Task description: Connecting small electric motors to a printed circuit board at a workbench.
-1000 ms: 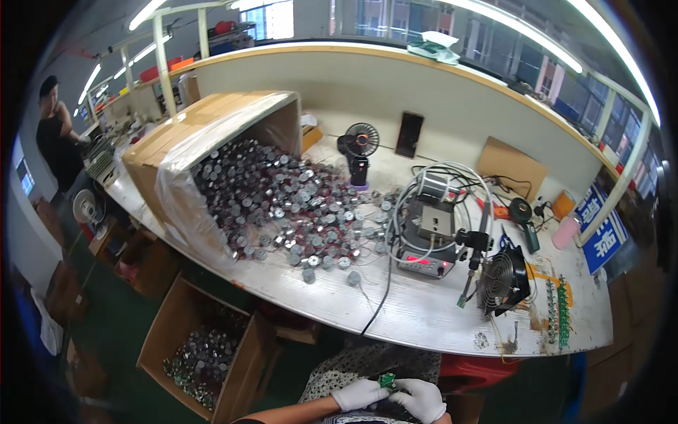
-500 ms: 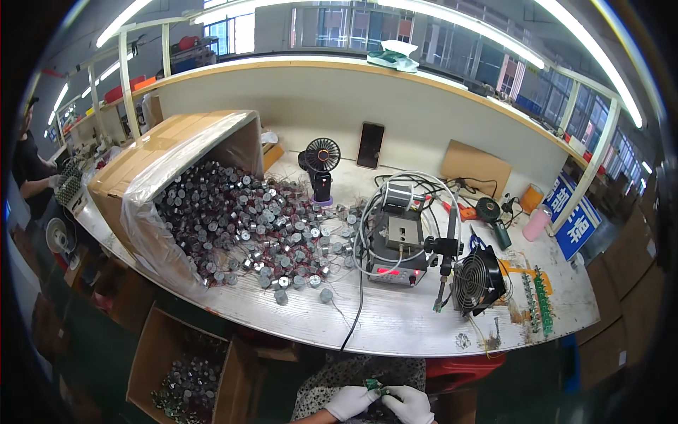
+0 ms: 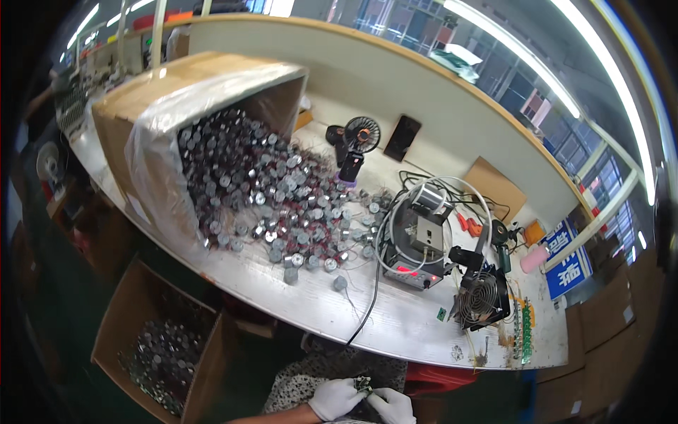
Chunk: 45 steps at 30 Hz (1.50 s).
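Both of my hands wear white gloves and meet over my lap, below the table's front edge. My left hand [image 3: 335, 400] pinches a small green circuit board [image 3: 363, 384] at its fingertips. Close against it, my right hand [image 3: 390, 406] has its fingers closed at the board's lower edge. What exactly lies between the fingers is partly hidden by the gloves. Under the hands is a dark, speckled cloth [image 3: 293, 381] over my lap.
Small round metal motors [image 3: 282, 184] with thin wires spill from a plastic-lined carton [image 3: 152, 88] across the table [image 3: 282, 297]. A soldering unit [image 3: 417, 272], black fan [image 3: 484, 300] and green board strip [image 3: 527, 332] stand right. An open box [image 3: 116, 332] of parts sits lower left.
My view has turned and tilted, so the table now slopes down to the right. Both hands stay together at the circuit board and appear slightly farther left in the picture.
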### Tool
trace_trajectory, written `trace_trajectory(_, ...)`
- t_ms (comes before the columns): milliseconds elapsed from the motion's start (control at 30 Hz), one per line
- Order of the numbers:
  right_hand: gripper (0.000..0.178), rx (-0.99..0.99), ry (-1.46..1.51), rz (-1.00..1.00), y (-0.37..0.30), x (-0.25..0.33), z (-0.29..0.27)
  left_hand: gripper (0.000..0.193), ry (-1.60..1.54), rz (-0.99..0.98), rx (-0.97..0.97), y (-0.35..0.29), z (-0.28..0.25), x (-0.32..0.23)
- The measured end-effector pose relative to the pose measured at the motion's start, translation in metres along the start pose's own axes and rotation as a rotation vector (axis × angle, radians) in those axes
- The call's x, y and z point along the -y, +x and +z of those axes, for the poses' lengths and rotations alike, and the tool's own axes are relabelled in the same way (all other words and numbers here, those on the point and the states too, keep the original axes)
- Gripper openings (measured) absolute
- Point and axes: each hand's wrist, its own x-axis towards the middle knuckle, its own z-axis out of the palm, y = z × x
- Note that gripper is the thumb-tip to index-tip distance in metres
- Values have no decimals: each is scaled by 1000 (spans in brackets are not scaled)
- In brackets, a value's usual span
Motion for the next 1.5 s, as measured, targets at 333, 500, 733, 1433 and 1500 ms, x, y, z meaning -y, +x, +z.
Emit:
trace_trajectory(333,24,-74,47,-37,4,16,1,47,-891,-712,191,11,-15,6)
trace_trajectory(500,23,-43,-159,-102,7,24,-8,67,-769,-417,389,7,-11,8)
trace_trajectory(733,19,-10,-296,-434,11,27,-14,30,-675,-399,666,5,-14,1)
trace_trajectory(1433,27,-104,-111,-73,0,26,-13,19,-207,-59,118,6,-13,-16)
trace_trajectory(1500,25,-120,-85,-63,-1,27,-16,27,-234,-165,179,9,-17,-13)
